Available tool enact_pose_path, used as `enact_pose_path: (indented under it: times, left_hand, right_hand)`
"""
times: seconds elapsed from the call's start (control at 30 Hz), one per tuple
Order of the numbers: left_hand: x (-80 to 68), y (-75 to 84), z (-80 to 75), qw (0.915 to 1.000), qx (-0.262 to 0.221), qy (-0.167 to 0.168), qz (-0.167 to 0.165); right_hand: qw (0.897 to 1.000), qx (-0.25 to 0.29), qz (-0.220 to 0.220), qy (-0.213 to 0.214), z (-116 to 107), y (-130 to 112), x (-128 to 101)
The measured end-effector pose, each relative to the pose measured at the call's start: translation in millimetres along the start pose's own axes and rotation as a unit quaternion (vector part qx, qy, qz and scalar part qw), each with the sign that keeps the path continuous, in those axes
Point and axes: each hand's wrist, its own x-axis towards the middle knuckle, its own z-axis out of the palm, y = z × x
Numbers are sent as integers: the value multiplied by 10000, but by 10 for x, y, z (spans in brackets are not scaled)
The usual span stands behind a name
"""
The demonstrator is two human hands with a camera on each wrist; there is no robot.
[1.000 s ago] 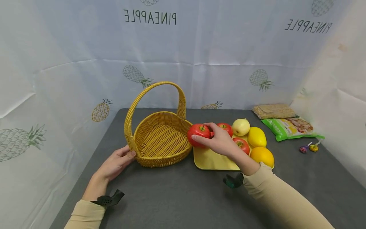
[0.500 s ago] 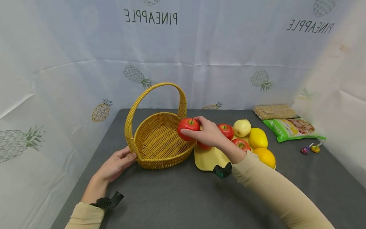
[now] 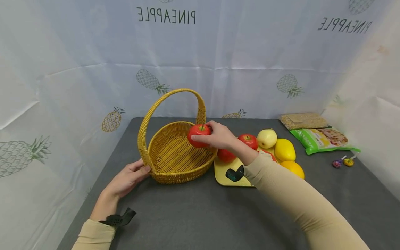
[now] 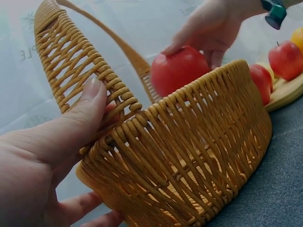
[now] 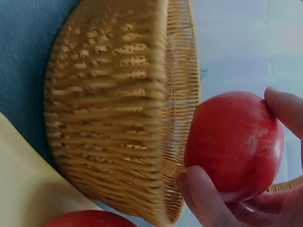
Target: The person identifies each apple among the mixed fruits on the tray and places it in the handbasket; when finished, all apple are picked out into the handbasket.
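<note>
My right hand [image 3: 220,136] holds a red apple [image 3: 197,136] between thumb and fingers, above the right side of a yellow wicker basket [image 3: 179,177]. In the right wrist view the apple [image 5: 234,146] is beside the basket's rim [image 5: 158,113]. My left hand [image 3: 129,177] grips the basket at the left foot of its tall handle. Its thumb [image 4: 92,97] presses on the woven handle in the left wrist view, while other fingers lie against the basket's outer side. Nothing is inside the part of the basket that shows.
Right of the basket, a yellow tray [image 3: 223,178] bears more red apples [image 3: 248,140], a pale round fruit [image 3: 267,138], a yellow fruit [image 3: 285,150] and an orange [image 3: 295,168]. Farther right lie a tan bag [image 3: 303,120], a green packet [image 3: 325,140] and two lollipops [image 3: 337,163].
The right hand has lifted the apple off the tray and carried it left and up over the basket's right side. My left hand keeps its grip on the basket.
</note>
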Motion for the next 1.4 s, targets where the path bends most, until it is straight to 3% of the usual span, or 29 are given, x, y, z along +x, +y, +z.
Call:
enact_pose_path:
  times: [0.23,0.57,0.9,1.2,1.4]
  left_hand:
    - [5,12,1,10000,28,-52,65]
    - [43,35,4,9998,60,-142,151]
    - [71,20,27,9997,28,-175,163]
    - [57,26,5,9999,10,-91,57]
    - [12,0,-11,9999,86,5,-68]
  right_hand:
    - [9981,-610,24,-56,0,-108,197]
    - [9987,-260,30,-436,98,-219,424]
    - [9931,-1158,77,-159,209,-265,635]
    - [9941,-809,360,-622,270,-273,824]
    - [9887,-1301,164,-732,369,-273,856]
